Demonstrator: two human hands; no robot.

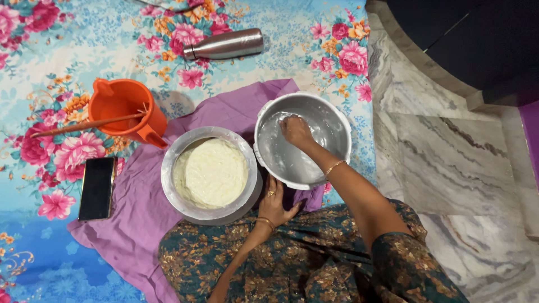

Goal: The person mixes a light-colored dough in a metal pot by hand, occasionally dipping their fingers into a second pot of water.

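My right hand (pixel 296 130) reaches into a tilted aluminium pot (pixel 337 120), fingers closed against its wet, smeared inner wall. My left hand (pixel 273 203) rests with fingers apart on the purple cloth (pixel 135 196), touching the near rim of a round steel bowl (pixel 168 185). That bowl is filled with pale white batter (pixel 211 173). Both wrists wear thin gold bangles. The two vessels stand side by side on the cloth.
An orange plastic jug (pixel 120 104) with a wooden stick (pixel 84 124) across it stands at the left. A black phone (pixel 96 188) lies on the floral sheet (pixel 50 67). A steel bottle (pixel 224 45) lies at the back. Marble floor (pixel 449 157) runs along the right.
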